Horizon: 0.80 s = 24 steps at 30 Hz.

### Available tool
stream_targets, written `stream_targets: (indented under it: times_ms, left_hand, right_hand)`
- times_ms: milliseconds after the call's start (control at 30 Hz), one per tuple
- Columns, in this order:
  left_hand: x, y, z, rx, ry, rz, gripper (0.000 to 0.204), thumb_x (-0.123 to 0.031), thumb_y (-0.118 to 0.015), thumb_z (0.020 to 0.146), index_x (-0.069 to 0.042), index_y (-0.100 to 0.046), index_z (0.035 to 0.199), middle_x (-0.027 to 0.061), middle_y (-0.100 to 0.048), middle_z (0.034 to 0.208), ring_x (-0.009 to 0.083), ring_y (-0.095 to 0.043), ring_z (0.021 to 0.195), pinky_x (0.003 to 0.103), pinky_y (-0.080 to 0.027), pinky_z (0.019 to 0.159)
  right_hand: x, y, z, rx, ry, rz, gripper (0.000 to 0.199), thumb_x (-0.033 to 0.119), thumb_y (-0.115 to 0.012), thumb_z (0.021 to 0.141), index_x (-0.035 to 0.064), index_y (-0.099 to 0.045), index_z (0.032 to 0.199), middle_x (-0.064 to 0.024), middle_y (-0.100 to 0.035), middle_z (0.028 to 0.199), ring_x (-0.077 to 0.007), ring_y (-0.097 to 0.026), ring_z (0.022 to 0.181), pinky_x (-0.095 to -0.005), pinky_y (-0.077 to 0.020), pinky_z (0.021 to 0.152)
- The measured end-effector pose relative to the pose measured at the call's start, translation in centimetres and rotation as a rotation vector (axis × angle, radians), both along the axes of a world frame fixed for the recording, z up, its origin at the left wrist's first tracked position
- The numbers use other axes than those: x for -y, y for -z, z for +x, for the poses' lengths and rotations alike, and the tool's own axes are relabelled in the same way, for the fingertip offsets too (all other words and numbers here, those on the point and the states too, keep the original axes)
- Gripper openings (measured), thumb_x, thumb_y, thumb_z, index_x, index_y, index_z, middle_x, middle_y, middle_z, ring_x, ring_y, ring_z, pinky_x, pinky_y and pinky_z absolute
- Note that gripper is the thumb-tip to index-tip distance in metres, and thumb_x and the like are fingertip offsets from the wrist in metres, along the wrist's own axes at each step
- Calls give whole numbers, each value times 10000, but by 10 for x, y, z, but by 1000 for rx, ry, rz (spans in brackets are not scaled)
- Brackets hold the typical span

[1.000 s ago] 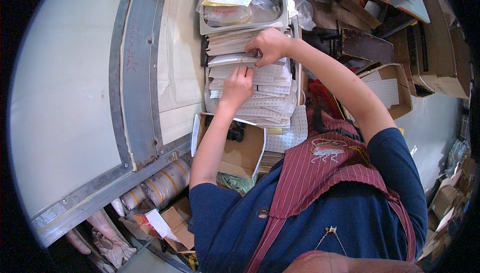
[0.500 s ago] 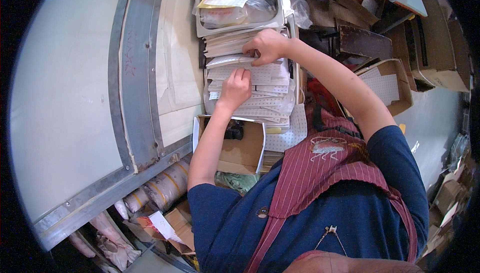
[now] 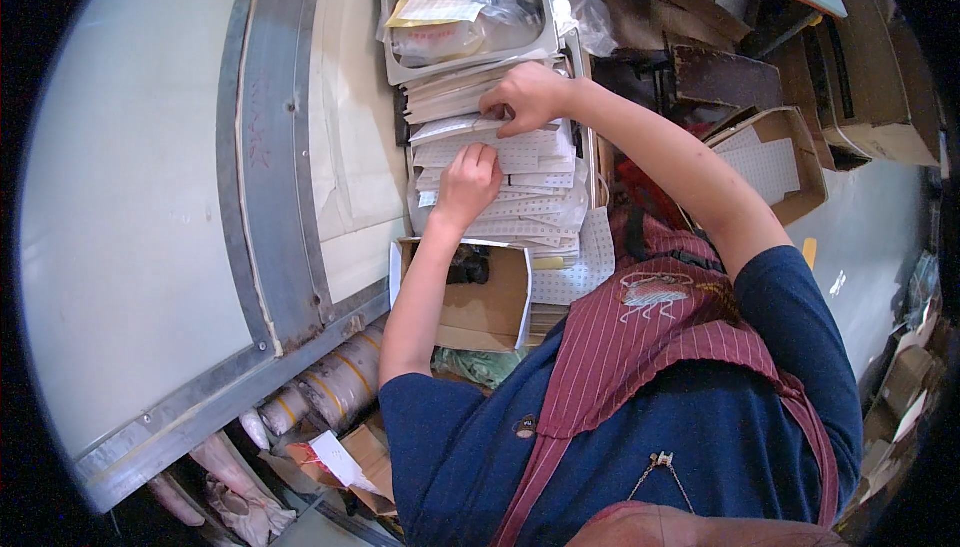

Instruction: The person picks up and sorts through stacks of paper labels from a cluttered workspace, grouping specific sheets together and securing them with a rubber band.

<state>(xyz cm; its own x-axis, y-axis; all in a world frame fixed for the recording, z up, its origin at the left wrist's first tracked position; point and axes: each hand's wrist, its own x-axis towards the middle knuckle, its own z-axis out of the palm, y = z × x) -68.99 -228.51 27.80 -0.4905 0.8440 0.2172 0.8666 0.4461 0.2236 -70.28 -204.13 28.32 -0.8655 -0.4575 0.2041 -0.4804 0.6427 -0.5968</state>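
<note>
A long row of white printed sheets [image 3: 540, 209] stands packed on edge and leaning, some in clear plastic sleeves. My right hand [image 3: 527, 99] reaches in from the right over the far part of the row. Its thumb and fingers are bent round the upper edge of a printed sheet [image 3: 445, 130]. Closer to me, my left hand [image 3: 470, 187] rests on the sheets with its fingers curled together. Whatever those fingertips grip is hidden beneath them.
Beyond the row sits a grey tray [image 3: 470, 65] of plastic bags and papers. An open cardboard box [image 3: 485, 319] holding a dark object lies under my left forearm. A white panel [image 3: 130, 197] borders the left. Another carton [image 3: 795, 202] with printed sheets stands at the right.
The whole view has shifted slightly. Both hands keep nearly the same places on the sheets, with the left fingers a little more curled in.
</note>
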Motion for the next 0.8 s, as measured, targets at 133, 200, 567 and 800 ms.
stream_targets:
  times_ms: [133,200,567,800]
  left_hand:
    - [3,-3,1,0,-5,15,184,-58,-698,753,-53,-632,924,120,-652,966,324,-655,876,421,-560,758]
    - [4,-4,1,10,-1,37,196,-53,-698,761,-49,-648,950,120,-662,999,321,-660,902,416,-561,775]
    - [10,-6,2,97,-24,95,167,-42,-694,785,-64,-668,949,98,-671,1012,318,-663,916,408,-552,795]
    - [6,-11,6,192,-136,166,121,-53,-681,840,-70,-667,958,109,-694,951,331,-674,872,419,-551,776]
  right_hand:
    - [2,-2,0,11,-8,-22,405,429,-769,687,126,-716,949,-104,-712,786,-352,-685,748,-482,-534,666]
    - [2,-3,1,21,-11,-26,404,431,-768,687,124,-715,945,-103,-712,787,-352,-685,749,-480,-534,666]
    - [2,-7,2,74,-1,3,419,432,-777,683,120,-715,955,-80,-731,833,-326,-700,789,-460,-544,695]
    - [1,-5,2,69,-11,25,408,416,-775,675,119,-717,949,-76,-731,817,-326,-702,768,-455,-547,680]
